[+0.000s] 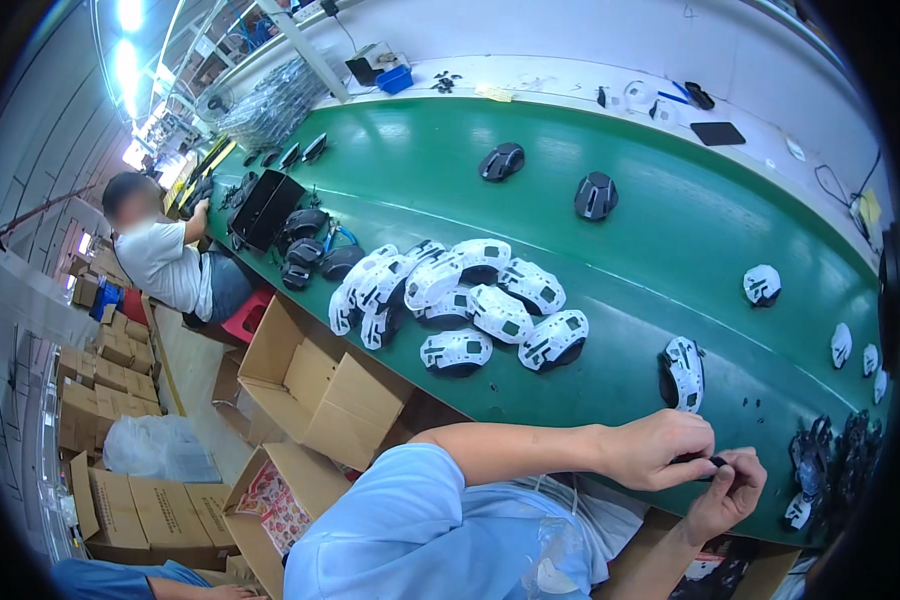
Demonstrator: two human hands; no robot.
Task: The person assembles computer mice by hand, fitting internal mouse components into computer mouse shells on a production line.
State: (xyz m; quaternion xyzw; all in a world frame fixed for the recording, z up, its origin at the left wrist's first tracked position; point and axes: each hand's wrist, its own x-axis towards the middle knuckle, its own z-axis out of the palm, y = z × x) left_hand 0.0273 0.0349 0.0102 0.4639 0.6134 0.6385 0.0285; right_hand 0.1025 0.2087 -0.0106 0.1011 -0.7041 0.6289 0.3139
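My left hand (670, 450) and my right hand (730, 492) meet over the near edge of the green bench. Both are closed, fingers pinching a small dark piece (712, 463) between them; its kind is too small to tell. Just beyond my left hand lies a white-and-black curved shell with slots (684, 374), shaped like a helmet part. Several small black bits (755, 403) are scattered to the right of it. Neither hand touches the shell.
A cluster of white-and-black shells (470, 300) covers the bench's middle left. Two dark shells (596, 196) sit farther back. Black plastic bags (840, 470) lie at right. Open cardboard boxes (320, 385) stand by the near edge. Another person (165, 255) sits at far left.
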